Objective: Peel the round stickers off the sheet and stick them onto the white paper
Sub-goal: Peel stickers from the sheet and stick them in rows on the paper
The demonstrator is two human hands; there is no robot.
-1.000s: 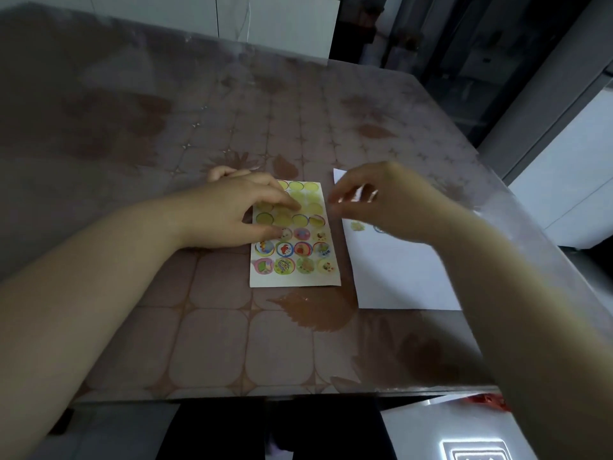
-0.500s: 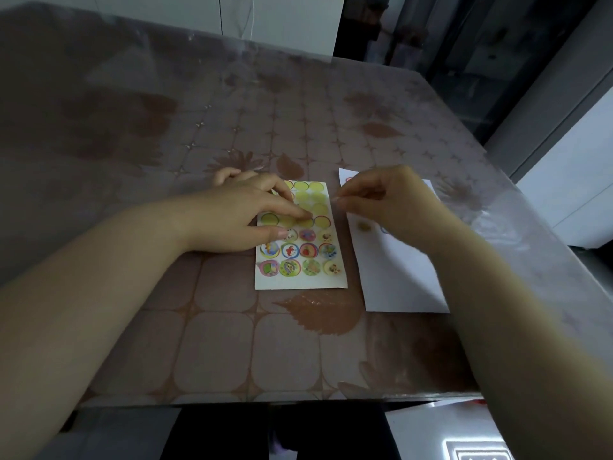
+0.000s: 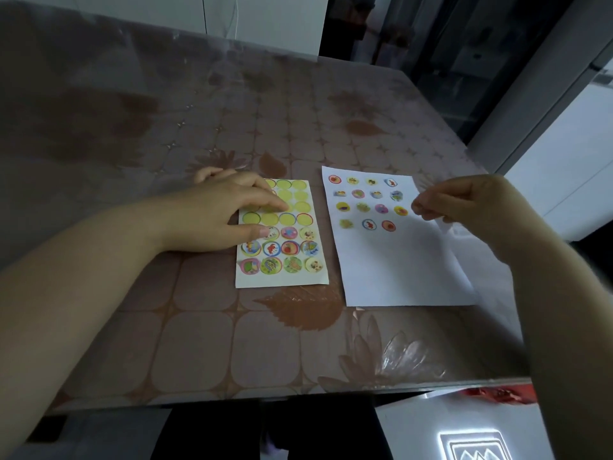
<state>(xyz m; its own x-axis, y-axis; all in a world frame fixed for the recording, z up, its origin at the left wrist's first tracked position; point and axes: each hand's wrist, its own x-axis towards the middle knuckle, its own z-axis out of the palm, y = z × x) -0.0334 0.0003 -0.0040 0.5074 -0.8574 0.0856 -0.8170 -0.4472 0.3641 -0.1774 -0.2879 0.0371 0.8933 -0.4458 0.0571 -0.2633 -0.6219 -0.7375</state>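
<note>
The sticker sheet lies flat on the table. Its upper rows are empty yellow circles, and colourful round stickers fill the lower rows. My left hand rests on the sheet's upper left, with its fingers and thumb pressing it down. To the right lies the white paper, with several stickers in rows at its top. My right hand hovers over the paper's right edge, beside the third row. Its thumb and fingertips pinch something small, and the fingers hide nearly all of it.
The brown leaf-patterned table has a glossy cover. Its front edge runs below the sheets and its right edge slants close to the paper. A white box with a lit emblem and something red sit below the front edge.
My right hand has moved from the sticker sheet's upper right edge rightward to the paper's right side, still pinched. The rows of stickers on the paper now show. My left hand stays put.
</note>
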